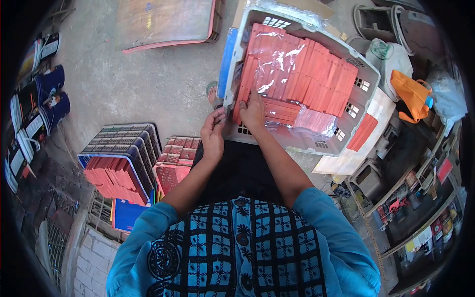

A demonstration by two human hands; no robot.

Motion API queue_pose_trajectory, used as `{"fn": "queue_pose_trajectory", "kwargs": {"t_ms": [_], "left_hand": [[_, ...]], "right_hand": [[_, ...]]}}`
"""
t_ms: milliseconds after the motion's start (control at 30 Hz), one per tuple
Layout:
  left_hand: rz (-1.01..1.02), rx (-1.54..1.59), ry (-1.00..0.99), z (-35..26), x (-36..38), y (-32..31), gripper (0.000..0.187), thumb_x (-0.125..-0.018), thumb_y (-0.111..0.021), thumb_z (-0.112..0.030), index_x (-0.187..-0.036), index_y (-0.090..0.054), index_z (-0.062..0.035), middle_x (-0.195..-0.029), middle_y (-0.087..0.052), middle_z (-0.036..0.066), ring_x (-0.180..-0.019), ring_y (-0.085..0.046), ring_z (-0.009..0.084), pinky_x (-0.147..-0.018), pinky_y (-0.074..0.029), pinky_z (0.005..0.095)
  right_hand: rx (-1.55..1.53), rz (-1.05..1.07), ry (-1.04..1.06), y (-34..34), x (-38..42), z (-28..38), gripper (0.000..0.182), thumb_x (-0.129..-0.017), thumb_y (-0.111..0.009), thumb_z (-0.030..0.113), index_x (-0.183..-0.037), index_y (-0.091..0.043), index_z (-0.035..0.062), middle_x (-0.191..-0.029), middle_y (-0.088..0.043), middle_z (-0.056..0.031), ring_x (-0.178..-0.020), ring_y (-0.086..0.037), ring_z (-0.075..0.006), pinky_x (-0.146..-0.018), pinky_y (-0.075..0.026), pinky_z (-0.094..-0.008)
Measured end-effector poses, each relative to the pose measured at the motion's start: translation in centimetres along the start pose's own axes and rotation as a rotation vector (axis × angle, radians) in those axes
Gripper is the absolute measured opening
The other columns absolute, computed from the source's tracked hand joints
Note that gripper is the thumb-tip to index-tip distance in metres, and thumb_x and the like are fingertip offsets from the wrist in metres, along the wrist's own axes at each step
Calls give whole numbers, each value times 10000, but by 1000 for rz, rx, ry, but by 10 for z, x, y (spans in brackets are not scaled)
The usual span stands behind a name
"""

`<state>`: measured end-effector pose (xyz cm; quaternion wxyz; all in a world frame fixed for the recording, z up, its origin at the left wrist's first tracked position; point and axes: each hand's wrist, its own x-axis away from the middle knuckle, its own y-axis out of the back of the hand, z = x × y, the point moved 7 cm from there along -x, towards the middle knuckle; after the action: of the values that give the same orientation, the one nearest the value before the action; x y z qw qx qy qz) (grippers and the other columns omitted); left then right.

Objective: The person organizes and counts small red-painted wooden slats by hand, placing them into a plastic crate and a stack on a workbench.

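Note:
A grey plastic crate (368, 101) with slotted walls holds rows of flat red pieces (324, 74), packed closely on edge. Clear plastic film (277, 54) lies over part of them. My left hand (213, 133) is at the crate's near left corner, its fingers bent against the rim. Inside that corner, my right hand (253, 113) has its thumb and fingers around the end of the red pieces along the left wall. Its fingertips are partly hidden among them.
To the left stand a dark crate (141, 143) of red pieces and a red crate (173, 168). Paint buckets (49, 81) line the far left. A large flat board stack (166, 22) lies ahead. An orange bag (410, 94) and cluttered shelves (420, 213) are on the right.

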<state>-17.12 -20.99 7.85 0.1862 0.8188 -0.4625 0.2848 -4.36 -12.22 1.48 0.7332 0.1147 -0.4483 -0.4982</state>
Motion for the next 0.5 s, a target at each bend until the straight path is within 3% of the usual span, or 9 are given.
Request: {"fn": "queue_pose_trajectory", "kwargs": {"t_ms": [133,233,333,400,500], "left_hand": [[71,-137,-181,-27,-25,-31,384,-786,-426,29,-1156,-529,12,-1054,-573,75,-996,-522,154,-877,-399,266],[153,-83,-192,-48,-42,-65,358,-802,-433,34,-1145,-533,22,-1045,-578,80,-1001,-526,153,-878,-400,256],[207,-44,-164,-53,-50,-93,338,-810,-421,53,-1127,-537,37,-1053,-577,91,-1006,-534,153,-891,-395,246],[225,-148,-249,-58,-42,-112,330,-818,-422,46,-1128,-536,39,-1047,-577,92,-993,-536,151,-887,-396,247],[235,-223,-246,-51,-20,-146,308,-834,-434,22,-1125,-530,48,-1014,-582,98,-953,-542,158,-871,-404,254]], "right_hand": [[-77,-18,47,13,4,-9,588,-767,-577,100,-1298,-344,6,-1141,-478,-245,-1052,-489,-397,-910,-401,-460],[-333,-167,64,56,12,-22,533,-775,-568,88,-1268,-388,-5,-1120,-496,-225,-1040,-500,-360,-917,-396,-427],[-322,-491,163,168,33,-39,468,-800,-534,20,-1257,-434,21,-1032,-551,-125,-890,-548,-180,-763,-445,-296],[-205,-758,158,231,48,-100,440,-816,-503,19,-1252,-441,21,-1020,-549,-117,-885,-542,-182,-767,-446,-304],[-139,-1021,-122,309,70,-227,458,-808,-543,45,-1248,-431,-14,-1087,-526,-153,-915,-539,-218,-798,-444,-324]]}}
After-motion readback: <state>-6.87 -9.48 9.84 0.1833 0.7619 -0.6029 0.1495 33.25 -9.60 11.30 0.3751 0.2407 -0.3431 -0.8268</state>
